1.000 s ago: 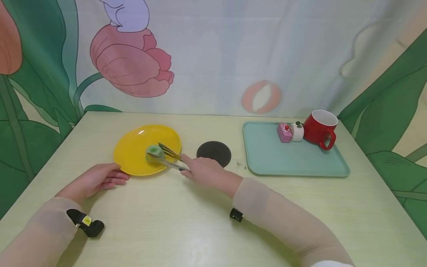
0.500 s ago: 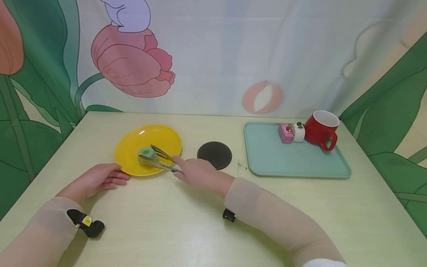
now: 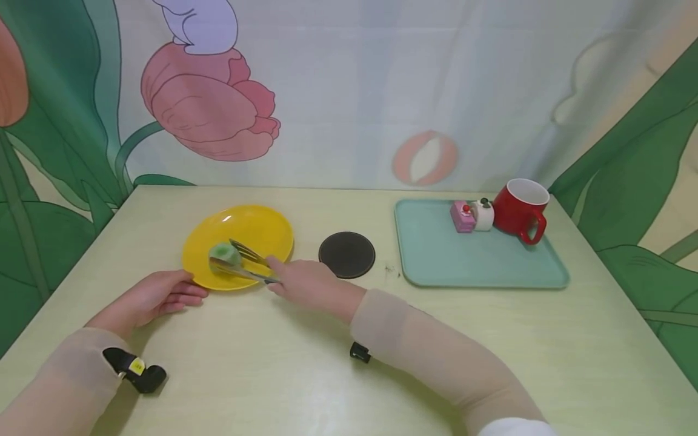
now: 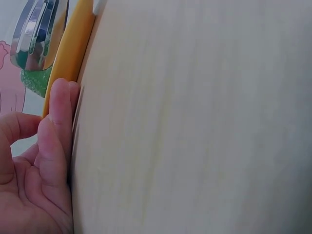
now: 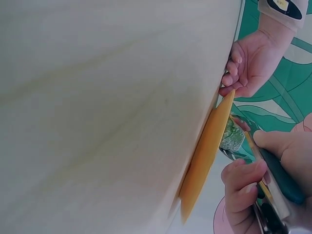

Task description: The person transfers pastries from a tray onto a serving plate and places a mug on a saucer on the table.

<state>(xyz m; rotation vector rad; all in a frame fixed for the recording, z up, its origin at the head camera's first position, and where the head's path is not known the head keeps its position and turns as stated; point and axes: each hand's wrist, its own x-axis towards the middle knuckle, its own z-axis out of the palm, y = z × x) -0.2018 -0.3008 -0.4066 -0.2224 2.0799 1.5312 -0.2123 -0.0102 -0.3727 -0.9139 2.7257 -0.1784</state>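
Observation:
My right hand (image 3: 311,287) holds metal tongs (image 3: 248,272) with dark grips. Between the tongs' ends is a small rounded green piece (image 3: 222,255), over the left part of a yellow plate (image 3: 267,230). Its surface looks frosted in the right wrist view, where the tongs' ends reach around the green piece (image 5: 233,135); whether it touches the plate I cannot tell. At the plate's near left rim, my left hand (image 3: 158,300) pinches the edge. The left wrist view has the thumb over the rim and the other fingers of the left hand (image 4: 46,161) below it.
Right of the plate lies a black round coaster (image 3: 346,254). Farther right, a light green tray (image 3: 463,266) bears a pink toy cake (image 3: 462,218), a white toy cake roll (image 3: 483,216) and a red mug (image 3: 518,209). A printed curtain (image 3: 338,91) hangs behind the table.
My right hand and the tongs have shifted left across the plate, carrying the green piece toward the left rim. The left hand stays at the plate's edge.

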